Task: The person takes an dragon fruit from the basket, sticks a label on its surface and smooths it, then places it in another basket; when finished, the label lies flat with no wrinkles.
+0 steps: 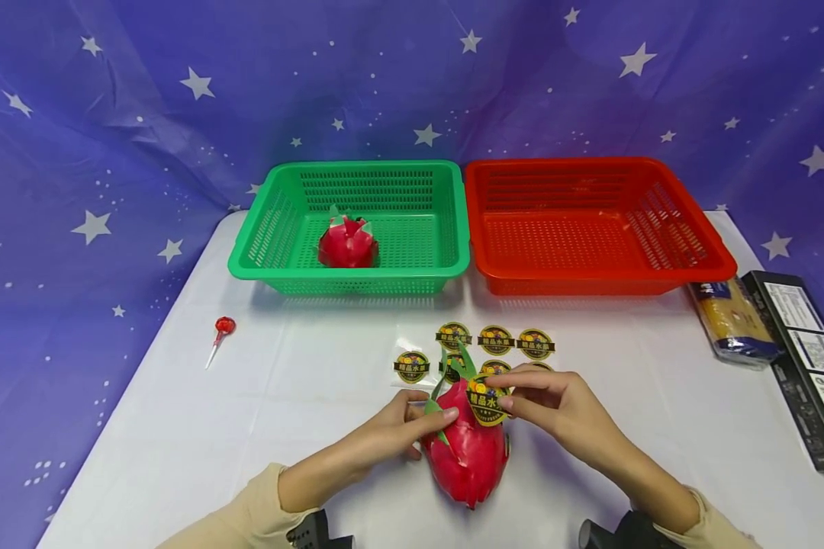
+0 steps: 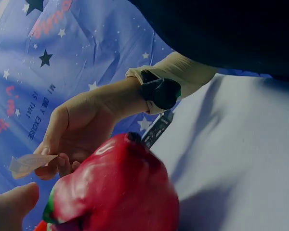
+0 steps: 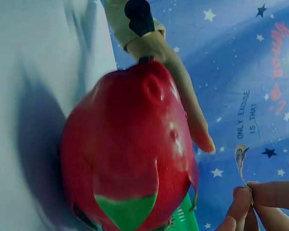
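A red dragon fruit (image 1: 468, 461) with green leaf tips lies on the white table, its leafy end facing away. My left hand (image 1: 381, 438) holds it from the left, thumb on top and the other fingers at its side, partly hidden. Between thumb and fingertips my right hand (image 1: 566, 408) pinches a round black-and-gold label sticker (image 1: 484, 402) over the fruit's upper right. From the side, the right wrist view shows the sticker (image 3: 240, 161) bent and held apart from the fruit. Just beyond lies a sheet of similar stickers (image 1: 412, 367), partly covered by the fruit's leaves and my right hand.
At the back stand a green basket (image 1: 357, 273) holding another dragon fruit (image 1: 349, 242) and a red basket (image 1: 611, 276). A red lollipop (image 1: 224, 326) lies at left. On the right are a yellow-and-blue package (image 1: 735, 320) and a long black box (image 1: 796, 366).
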